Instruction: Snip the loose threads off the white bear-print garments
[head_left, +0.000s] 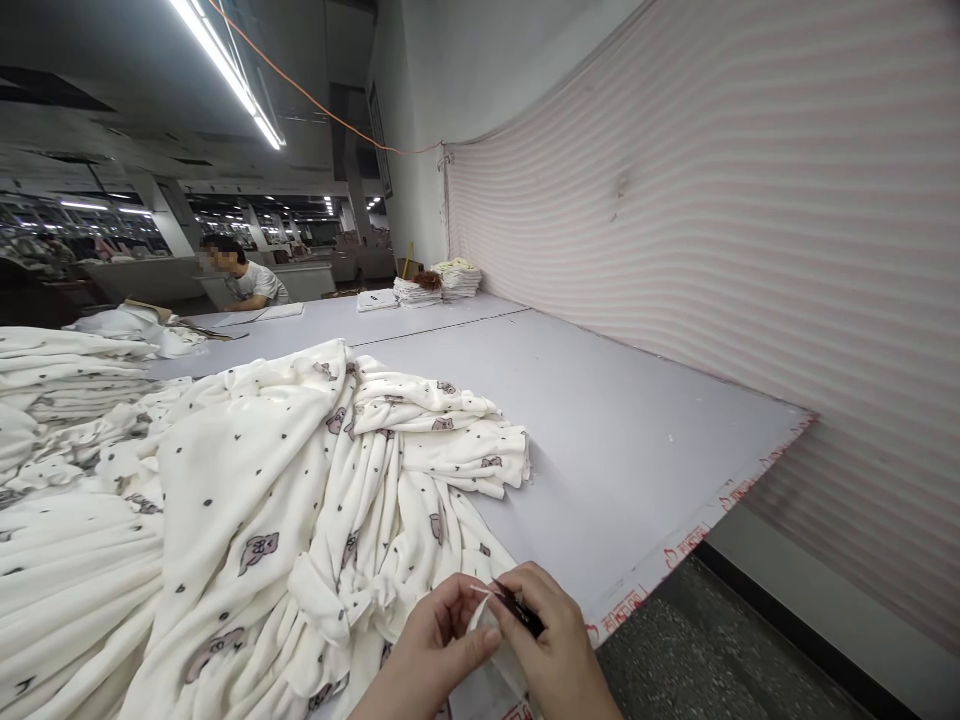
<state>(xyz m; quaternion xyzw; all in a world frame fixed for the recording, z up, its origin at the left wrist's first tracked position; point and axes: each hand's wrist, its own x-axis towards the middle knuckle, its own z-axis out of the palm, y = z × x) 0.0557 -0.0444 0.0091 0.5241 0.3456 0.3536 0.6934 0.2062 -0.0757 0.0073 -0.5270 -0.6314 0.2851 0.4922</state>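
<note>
White fleecy fabric (247,470) printed with small dark marks and grey-brown bears lies heaped in folds across the left and middle of the table. At the near edge, my left hand (439,640) pinches a thin white fabric edge (480,612) between thumb and fingers. Close beside it, my right hand (551,635) is closed around small black thread snips (521,610), their pointed tip toward the left hand. The right thumb also presses at the white fabric. Whether the blades are apart cannot be made out.
The grey table (600,440) runs back along a wall covered with striped sheeting (712,200). Folded white stacks (457,280) stand at its far end. More white cloth (67,370) is piled at left. A person (255,285) is beyond the table.
</note>
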